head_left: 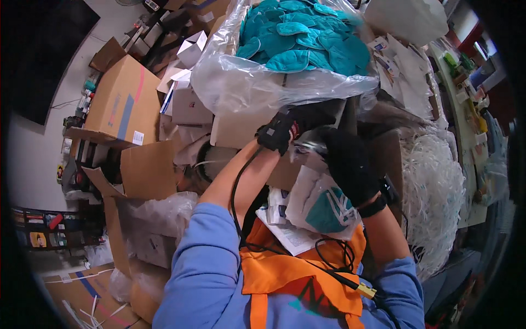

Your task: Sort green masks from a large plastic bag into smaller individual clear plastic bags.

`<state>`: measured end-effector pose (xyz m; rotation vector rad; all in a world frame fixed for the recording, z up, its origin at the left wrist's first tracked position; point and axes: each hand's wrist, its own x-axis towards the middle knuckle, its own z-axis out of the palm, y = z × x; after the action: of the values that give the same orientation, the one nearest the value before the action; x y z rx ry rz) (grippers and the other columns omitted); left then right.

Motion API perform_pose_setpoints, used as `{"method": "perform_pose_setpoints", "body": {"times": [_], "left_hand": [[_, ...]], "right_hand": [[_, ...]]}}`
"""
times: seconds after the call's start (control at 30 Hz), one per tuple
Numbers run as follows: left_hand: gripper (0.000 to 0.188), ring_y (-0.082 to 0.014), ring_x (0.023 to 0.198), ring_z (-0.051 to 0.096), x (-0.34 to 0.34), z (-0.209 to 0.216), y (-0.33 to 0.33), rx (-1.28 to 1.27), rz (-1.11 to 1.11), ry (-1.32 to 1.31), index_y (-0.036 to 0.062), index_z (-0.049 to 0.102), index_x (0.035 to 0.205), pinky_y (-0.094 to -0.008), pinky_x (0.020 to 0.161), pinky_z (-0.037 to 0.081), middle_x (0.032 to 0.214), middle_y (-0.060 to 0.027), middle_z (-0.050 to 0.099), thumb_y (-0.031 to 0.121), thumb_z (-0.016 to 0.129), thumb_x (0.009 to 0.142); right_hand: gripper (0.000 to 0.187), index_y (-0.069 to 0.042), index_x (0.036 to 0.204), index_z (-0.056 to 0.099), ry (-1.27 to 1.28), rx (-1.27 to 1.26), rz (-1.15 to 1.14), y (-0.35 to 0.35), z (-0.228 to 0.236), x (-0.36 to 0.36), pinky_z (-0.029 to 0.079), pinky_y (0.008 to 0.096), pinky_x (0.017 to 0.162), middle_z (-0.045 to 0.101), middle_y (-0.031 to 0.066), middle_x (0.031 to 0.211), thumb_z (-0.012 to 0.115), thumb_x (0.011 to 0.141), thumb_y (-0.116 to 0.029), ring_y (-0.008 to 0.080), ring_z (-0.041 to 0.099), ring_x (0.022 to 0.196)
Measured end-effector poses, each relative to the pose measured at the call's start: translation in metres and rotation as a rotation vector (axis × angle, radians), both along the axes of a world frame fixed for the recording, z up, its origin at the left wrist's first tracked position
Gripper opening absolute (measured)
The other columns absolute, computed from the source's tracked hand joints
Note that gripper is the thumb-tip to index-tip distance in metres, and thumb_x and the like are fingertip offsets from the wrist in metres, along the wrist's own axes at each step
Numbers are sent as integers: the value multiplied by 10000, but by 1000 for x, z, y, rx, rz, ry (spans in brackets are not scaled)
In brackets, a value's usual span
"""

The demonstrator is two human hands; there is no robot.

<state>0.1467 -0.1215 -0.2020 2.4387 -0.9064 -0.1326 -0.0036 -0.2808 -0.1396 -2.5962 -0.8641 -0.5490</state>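
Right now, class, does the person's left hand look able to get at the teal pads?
Probably yes: the teal pads lie uncovered on top, just beyond the left hand. Clear plastic drapes between them, but the hand could likely pass over it.

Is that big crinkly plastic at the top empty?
No, not empty: many teal pads lie heaped inside the clear plastic.

Left hand (304, 117) near right hand (348, 163)

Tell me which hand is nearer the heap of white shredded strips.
Right. The right hand is left of the white strips; the left hand is farther left and higher in view.
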Motion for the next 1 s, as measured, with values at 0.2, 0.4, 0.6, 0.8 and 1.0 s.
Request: {"method": "perform_pose_setpoints", "body": {"times": [0.2, 0.4, 0.6, 0.8, 1.0], "left_hand": [[262, -327, 972, 634, 5, -38, -33, 237, 25, -33, 67, 671, 1036, -419, 851, 503, 1052, -177, 649, 229, 611, 839], [277, -329, 988, 628, 1, -43, -37, 204, 52, -46, 61, 671, 1049, -417, 869, 497, 1078, -182, 645, 241, 607, 847], [293, -332, 1005, 623, -27, 4, 2, 23, 30, 32, 56, 672, 1061, -415, 886, 491, 1103, -187, 641, 252, 603, 855], [309, -335, 1022, 617, -55, 21, 55, -56, 161, 93, 50, 673, 1074, -413, 904, 485, 1128, -192, 638, 264, 600, 862], [430, -344, 1138, 572, -54, 21, 66, -192, -63, 50, 110, 535, 1317, -403, 976, 448, 1257, -205, 584, 228, 591, 907]], "right_hand": [[187, -53, 962, 655, 144, -83, -60, -18, 19, -9, 506, 395, 747, 655, 149, 914, 653, 782, -104, 339, 629, 820], [167, -41, 929, 652, 283, 27, -181, -8, 22, -4, 507, 410, 758, 654, 165, 890, 661, 788, -131, 346, 633, 838], [326, -18, 1117, 567, 108, 116, -145, -17, -23, 22, 510, 412, 816, 635, 217, 1025, 639, 807, -87, 360, 629, 891], [180, -18, 977, 619, -61, 145, -230, -17, -27, 27, 481, 407, 871, 628, 199, 1032, 596, 799, -13, 362, 604, 971], [179, -31, 957, 608, 238, 483, -75, -24, 7, 28, 472, 408, 871, 626, 150, 930, 596, 783, 6, 342, 600, 957]]}}
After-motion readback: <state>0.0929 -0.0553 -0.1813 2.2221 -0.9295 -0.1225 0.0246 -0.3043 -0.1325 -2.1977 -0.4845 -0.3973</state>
